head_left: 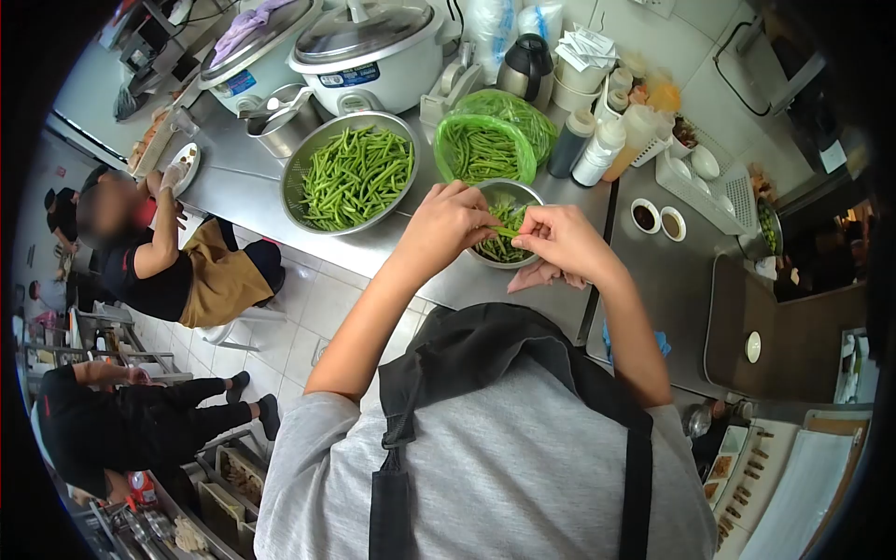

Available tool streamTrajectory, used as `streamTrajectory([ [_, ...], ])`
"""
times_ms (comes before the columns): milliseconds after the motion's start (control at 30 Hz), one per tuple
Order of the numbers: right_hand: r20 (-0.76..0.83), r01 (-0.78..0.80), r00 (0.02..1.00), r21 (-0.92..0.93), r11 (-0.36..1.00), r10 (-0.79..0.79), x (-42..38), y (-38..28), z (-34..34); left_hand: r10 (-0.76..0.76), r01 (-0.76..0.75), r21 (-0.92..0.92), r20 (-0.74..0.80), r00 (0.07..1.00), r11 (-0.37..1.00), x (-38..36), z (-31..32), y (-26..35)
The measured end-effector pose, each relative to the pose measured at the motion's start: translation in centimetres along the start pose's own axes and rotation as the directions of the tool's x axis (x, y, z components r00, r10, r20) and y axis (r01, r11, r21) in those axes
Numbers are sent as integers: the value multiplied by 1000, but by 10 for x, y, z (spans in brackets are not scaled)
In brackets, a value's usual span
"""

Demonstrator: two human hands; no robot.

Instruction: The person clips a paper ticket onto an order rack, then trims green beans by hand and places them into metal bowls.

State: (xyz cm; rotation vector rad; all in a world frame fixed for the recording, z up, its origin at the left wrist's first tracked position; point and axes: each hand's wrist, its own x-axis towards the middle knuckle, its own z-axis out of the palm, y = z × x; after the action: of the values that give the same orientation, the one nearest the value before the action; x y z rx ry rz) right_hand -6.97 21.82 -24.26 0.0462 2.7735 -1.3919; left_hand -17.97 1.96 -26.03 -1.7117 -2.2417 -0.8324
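Above a small metal bowl (486, 256), my left hand (450, 222) and my right hand (563, 245) pinch a green bean (505, 231) between their fingertips. Bean pieces (506, 203) lie inside that bowl, partly covered by my hands. To its left, a wide metal colander (291, 191) is heaped with long green beans (355, 177). Just behind the small bowl stands a green plastic bag (534, 140), open at the top, with more green beans (481, 154) in it. A pinkish cloth (546, 276) lies under my right hand beside the bowl.
Two large rice cookers (371, 82) (257, 56), a metal pot (283, 131) and a thermos jug (528, 70) line the back. Sauce bottles (598, 152) and small sauce bowls (644, 216) stand to the right. A seated person (163, 243) and a standing person (140, 415) are at the left.
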Motion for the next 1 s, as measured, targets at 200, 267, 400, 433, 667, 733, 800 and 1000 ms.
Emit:
streamTrajectory([
  [200, -79, 22, 997, 409, 912, 11, 8, 31, 21, -225, 216, -199, -22, 974, 956, -11, 14, 2],
  [267, -95, 38, 995, 601, 798, 24, 8, 37, 28, -297, 282, -329, 3, 955, 901, -15, 23, 2],
  [400, -97, 46, 992, 871, 489, 80, 9, 44, 52, -476, 456, -601, 139, 869, 657, -20, 37, 1],
  [433, -95, 49, 991, 915, 399, 97, 10, 45, 56, -506, 478, -639, 158, 848, 602, -20, 39, 1],
  [667, -166, 116, 967, 962, 247, 192, 28, 50, 83, -546, 486, -620, 108, 831, 616, -16, 47, -12],
  [733, -132, 63, 966, 955, 291, 224, 33, 42, 77, -468, 412, -451, -15, 883, 792, -17, 44, -22],
  [800, -158, -79, 965, 581, 810, 207, 33, 28, 56, -324, 295, -291, -56, 944, 910, -17, 36, -35],
  [1000, 100, -307, 952, 304, 902, 291, 38, -11, 38, -21, 64, -192, 215, 976, 979, -10, -3, -69],
])
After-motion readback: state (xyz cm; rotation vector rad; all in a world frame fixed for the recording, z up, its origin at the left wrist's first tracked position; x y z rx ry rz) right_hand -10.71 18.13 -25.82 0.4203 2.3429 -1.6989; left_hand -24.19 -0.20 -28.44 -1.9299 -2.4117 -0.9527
